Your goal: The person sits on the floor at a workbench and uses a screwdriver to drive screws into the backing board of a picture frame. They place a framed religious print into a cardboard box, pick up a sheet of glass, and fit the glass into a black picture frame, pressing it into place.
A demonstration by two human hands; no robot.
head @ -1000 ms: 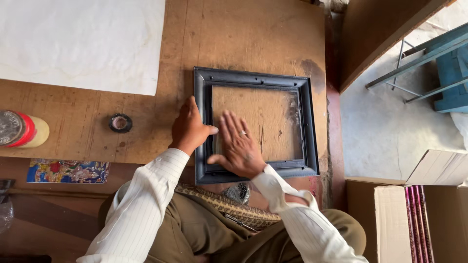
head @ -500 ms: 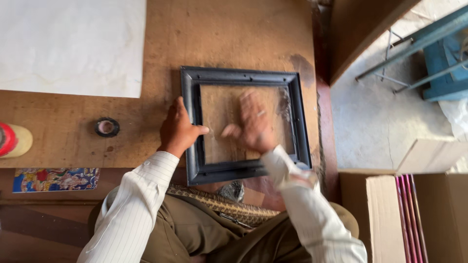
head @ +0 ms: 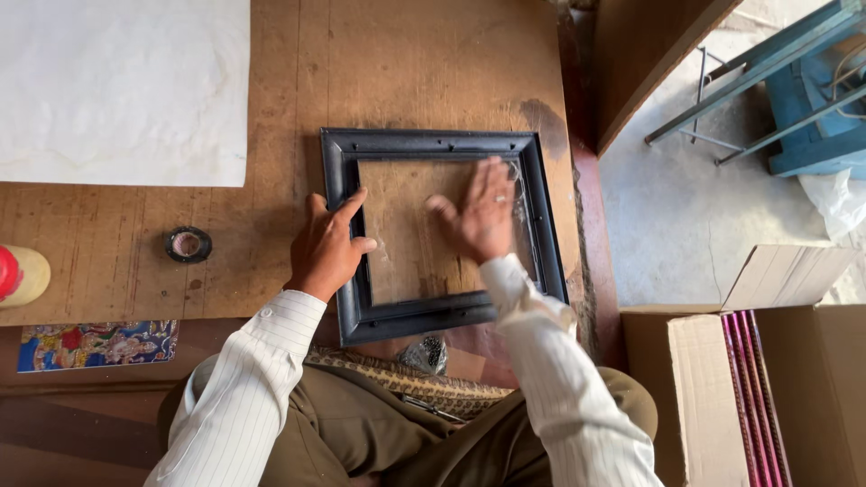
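A black rectangular picture frame [head: 433, 142] lies flat on the wooden table [head: 397, 63], with a clear glass pane inside it. My left hand [head: 327, 248] rests on the frame's left rail, thumb and fingers spread over its inner edge. My right hand [head: 480, 215] lies flat with fingers apart on the glass, towards the upper right of the opening; it is blurred by motion. Neither hand grips anything.
A large white sheet [head: 117, 86] lies at the table's upper left. A small black tape roll [head: 188, 244] sits left of the frame, a red-capped bottle [head: 20, 275] at the far left edge, a colourful picture print [head: 95, 344] below. An open cardboard box [head: 767, 388] stands on the right.
My right hand has slid across the glass from the lower left of the opening to its upper right. My left hand stays on the left rail. The camera has shifted slightly.
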